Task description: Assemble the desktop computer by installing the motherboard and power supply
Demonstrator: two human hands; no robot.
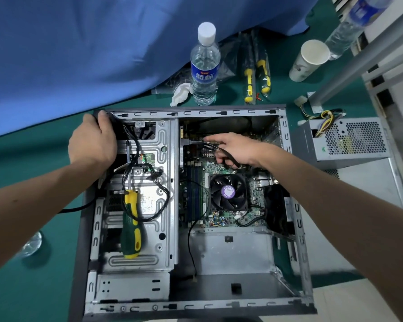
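An open grey computer case [298,231] lies flat on the green table. Inside it sits the green motherboard [254,201] with a black CPU fan [228,191]. My left hand [92,141] grips the case's far left corner. My right hand [236,148] is over the far part of the board; its index finger points left and the other fingers curl round a black cable [197,142] that runs to the board's far left edge. The grey power supply [349,139] with its wire bundle stands outside the case, to the right.
A green-and-yellow screwdriver [132,226] lies on the drive cage [165,173] among black cables. Behind the case stand a water bottle [204,66], two bagged screwdrivers [256,75], a crumpled tissue [180,94] and a paper cup [308,60]. Blue cloth [79,54] covers the far left.
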